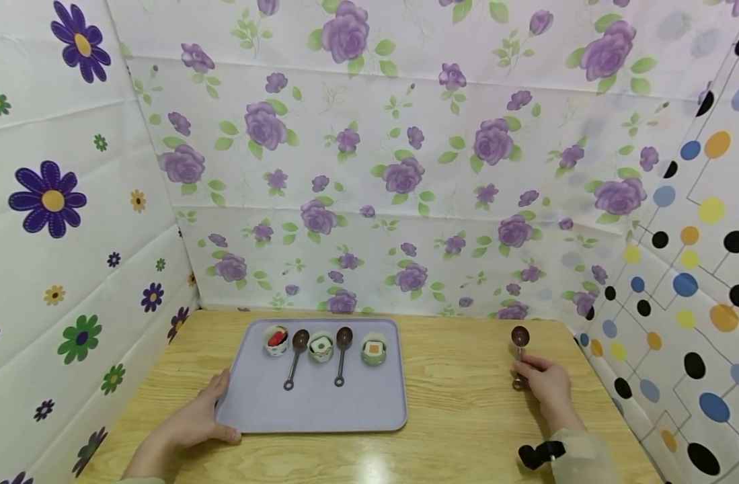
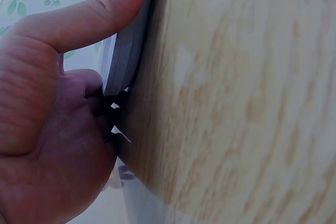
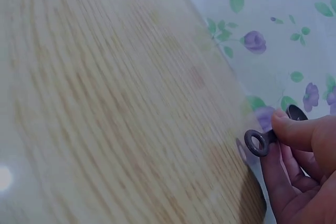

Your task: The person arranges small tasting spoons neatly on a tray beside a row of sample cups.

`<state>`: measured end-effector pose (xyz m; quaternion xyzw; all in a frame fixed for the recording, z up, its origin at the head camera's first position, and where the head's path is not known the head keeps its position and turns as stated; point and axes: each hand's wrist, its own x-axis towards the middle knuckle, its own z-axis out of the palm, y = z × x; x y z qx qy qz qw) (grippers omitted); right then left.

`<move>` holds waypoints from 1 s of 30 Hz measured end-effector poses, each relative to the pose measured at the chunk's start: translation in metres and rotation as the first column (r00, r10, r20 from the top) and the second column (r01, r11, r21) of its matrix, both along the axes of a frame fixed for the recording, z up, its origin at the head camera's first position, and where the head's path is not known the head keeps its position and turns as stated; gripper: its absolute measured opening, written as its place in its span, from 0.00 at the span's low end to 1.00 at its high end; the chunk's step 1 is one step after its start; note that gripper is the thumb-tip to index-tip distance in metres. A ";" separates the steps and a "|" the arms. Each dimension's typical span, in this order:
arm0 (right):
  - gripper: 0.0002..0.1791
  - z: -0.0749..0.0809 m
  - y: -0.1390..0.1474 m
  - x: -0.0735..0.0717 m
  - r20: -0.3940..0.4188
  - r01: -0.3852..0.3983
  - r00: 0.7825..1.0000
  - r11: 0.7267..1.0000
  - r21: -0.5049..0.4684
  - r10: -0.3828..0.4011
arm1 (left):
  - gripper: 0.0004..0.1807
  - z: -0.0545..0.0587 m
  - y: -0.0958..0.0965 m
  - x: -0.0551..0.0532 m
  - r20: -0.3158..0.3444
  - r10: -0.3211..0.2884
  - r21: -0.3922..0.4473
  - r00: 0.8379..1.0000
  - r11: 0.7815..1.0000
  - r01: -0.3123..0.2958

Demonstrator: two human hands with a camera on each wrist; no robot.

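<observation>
My left hand [image 1: 196,413] holds the near left corner of a pale lilac tray [image 1: 308,411], thumb at the front edge and fingers along the left side. On the tray lie two brown spoons [image 1: 300,339] with ringed handles. Among them stand three small cups: one with a red piece [image 1: 277,336], one with a white and green piece [image 1: 321,343], and a green one with a white and orange piece [image 1: 374,349]. Far to the right, my right hand [image 1: 545,386] pinches the handle of another brown spoon [image 1: 520,336]. Its ring end [image 3: 266,141] sticks out past the thumb.
The tray and hands are over a wood-grain table [image 1: 454,403]. Behind it hangs a cloth with purple roses [image 1: 405,175]. A daisy-patterned cloth [image 1: 18,269] borders the left side, a dotted one [image 1: 708,302] the right. A black strap piece [image 1: 541,455] sits at the right wrist.
</observation>
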<state>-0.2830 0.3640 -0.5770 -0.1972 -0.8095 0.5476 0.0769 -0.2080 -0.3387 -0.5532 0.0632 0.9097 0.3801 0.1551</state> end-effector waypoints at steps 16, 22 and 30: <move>0.29 0.007 -0.041 0.001 -0.050 -0.102 0.994 0.966 -0.238 0.093 | 0.80 0.001 0.001 0.000 -0.004 0.003 -0.010 1.000 1.000 -0.003; 0.29 0.008 -0.057 0.002 -0.057 -0.118 0.993 0.962 -0.248 0.107 | 0.80 0.001 0.001 0.000 -0.003 0.003 -0.012 1.000 1.000 -0.003; 0.28 0.006 -0.072 0.004 -0.063 -0.142 0.989 0.952 -0.272 0.130 | 0.81 0.000 0.001 0.001 0.002 0.012 -0.008 1.000 1.000 -0.012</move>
